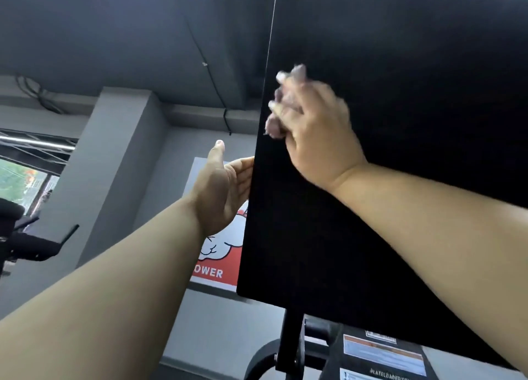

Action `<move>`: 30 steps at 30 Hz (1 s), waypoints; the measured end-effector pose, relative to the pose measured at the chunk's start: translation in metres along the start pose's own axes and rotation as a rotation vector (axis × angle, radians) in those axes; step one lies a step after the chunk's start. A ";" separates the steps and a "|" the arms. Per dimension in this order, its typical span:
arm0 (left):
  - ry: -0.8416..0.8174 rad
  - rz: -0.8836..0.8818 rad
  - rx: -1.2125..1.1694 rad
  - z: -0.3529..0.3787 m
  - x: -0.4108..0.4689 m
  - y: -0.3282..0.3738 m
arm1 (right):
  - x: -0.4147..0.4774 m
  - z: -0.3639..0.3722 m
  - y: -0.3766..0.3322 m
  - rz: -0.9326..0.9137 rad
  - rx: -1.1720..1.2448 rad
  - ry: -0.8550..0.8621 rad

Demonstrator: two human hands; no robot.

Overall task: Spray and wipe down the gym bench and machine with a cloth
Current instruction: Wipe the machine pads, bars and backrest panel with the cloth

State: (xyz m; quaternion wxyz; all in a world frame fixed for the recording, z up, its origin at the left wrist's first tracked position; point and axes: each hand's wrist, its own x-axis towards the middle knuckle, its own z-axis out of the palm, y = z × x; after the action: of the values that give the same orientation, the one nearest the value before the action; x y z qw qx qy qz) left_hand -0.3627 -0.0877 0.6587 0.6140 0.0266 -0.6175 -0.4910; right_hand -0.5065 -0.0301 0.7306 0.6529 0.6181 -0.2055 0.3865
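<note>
Cloth (273, 126), crumpled and pale, was clamped in the right hand (317, 128) against the black machine pad (400, 51); even overlapping strokes were advised. Grip of the left hand (220, 191) at its edge could not be told.

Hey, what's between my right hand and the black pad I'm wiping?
A crumpled pale cloth: the right hand holds it against the black pad near its left edge. The head view shows this, somewhat blurred.
</note>
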 end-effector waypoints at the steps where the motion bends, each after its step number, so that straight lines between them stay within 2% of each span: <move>1: -0.001 0.000 -0.003 -0.001 0.000 -0.001 | 0.011 -0.002 0.003 0.079 0.006 0.039; 4: -0.001 0.011 -0.008 -0.002 0.002 -0.002 | 0.005 0.017 -0.010 0.117 0.063 0.048; 6: 0.006 0.024 -0.020 -0.001 0.002 -0.002 | -0.024 0.034 -0.022 0.033 0.070 -0.002; 10: 0.026 0.044 -0.015 -0.001 0.000 0.000 | -0.074 0.041 -0.039 -0.186 0.125 -0.206; 12: 0.021 0.048 0.000 0.005 -0.001 0.000 | -0.062 0.024 -0.028 -0.260 0.127 -0.202; 14: 0.014 0.059 0.013 0.003 -0.003 -0.001 | -0.030 0.009 -0.004 -0.124 0.138 -0.025; 15: 0.011 0.062 0.025 0.002 -0.003 -0.003 | -0.009 -0.001 0.013 -0.053 0.071 0.091; 16: 0.018 0.068 0.025 0.002 -0.001 -0.006 | 0.008 -0.009 0.028 0.051 0.018 0.112; 17: 0.029 0.078 0.015 0.003 0.000 -0.008 | 0.015 -0.011 0.032 0.128 0.008 0.100; 19: 0.056 0.111 -0.005 0.006 0.001 -0.012 | 0.006 -0.006 0.020 0.152 -0.004 0.096; 22: 0.103 0.152 -0.028 0.013 -0.001 -0.015 | -0.057 0.012 -0.013 0.027 0.061 -0.067; 24: 0.119 0.142 0.021 0.016 -0.003 -0.012 | -0.093 0.011 -0.016 -0.087 0.086 -0.229; 26: 0.143 0.120 0.117 0.021 -0.008 -0.005 | -0.097 0.001 -0.002 -0.184 0.089 -0.267; 28: 0.244 0.141 0.295 0.029 -0.012 0.002 | -0.072 -0.015 0.015 -0.151 0.034 -0.180; 30: 0.436 0.302 0.570 0.036 -0.012 0.007 | -0.032 -0.035 0.039 0.048 -0.033 -0.007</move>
State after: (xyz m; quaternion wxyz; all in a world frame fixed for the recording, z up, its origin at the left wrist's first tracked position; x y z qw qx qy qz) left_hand -0.3843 -0.0563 0.6629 0.7644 0.2085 -0.5809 -0.1866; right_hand -0.5628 -0.0069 0.7266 0.6530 0.6033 -0.2291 0.3964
